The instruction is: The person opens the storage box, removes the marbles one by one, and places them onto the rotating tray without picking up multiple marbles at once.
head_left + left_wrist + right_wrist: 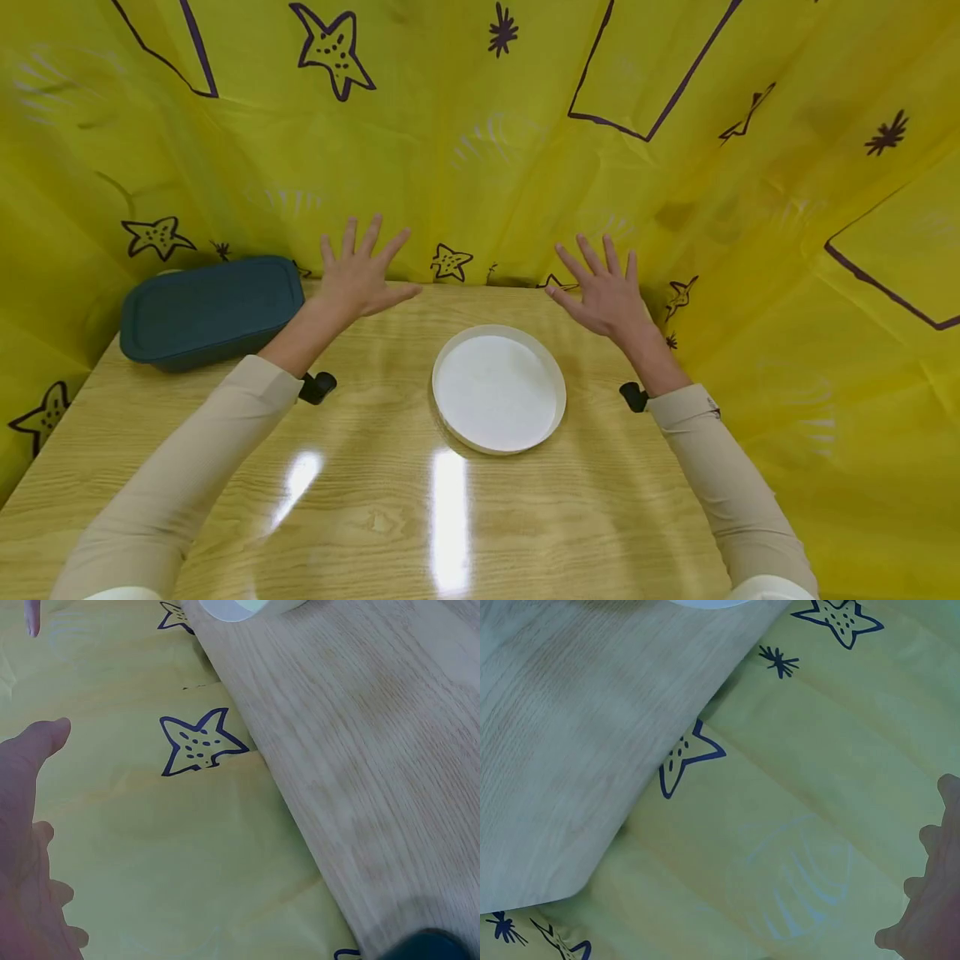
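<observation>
The left hand (354, 282) and right hand (606, 302) are spreading wide, holding nothing. A dish (497, 392) is sitting mid-frame, a box (213, 307) at left.

Passage: wood-grain tabletop (570, 533), foreground. Obstacles: teal lidded box (210, 308), left; shallow round white dish (498, 392), centre; yellow curtain (435, 117), behind.

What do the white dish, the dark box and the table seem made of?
Dish: probably plastic, possibly ceramic; smooth-looking, with a thin, even rim.
Box: likely plastic, matte; its rounded corners look moulded and it shows little shine.
Table: wood or wood-look laminate, glossy; grain lines run across it and it throws back bright glare.
</observation>
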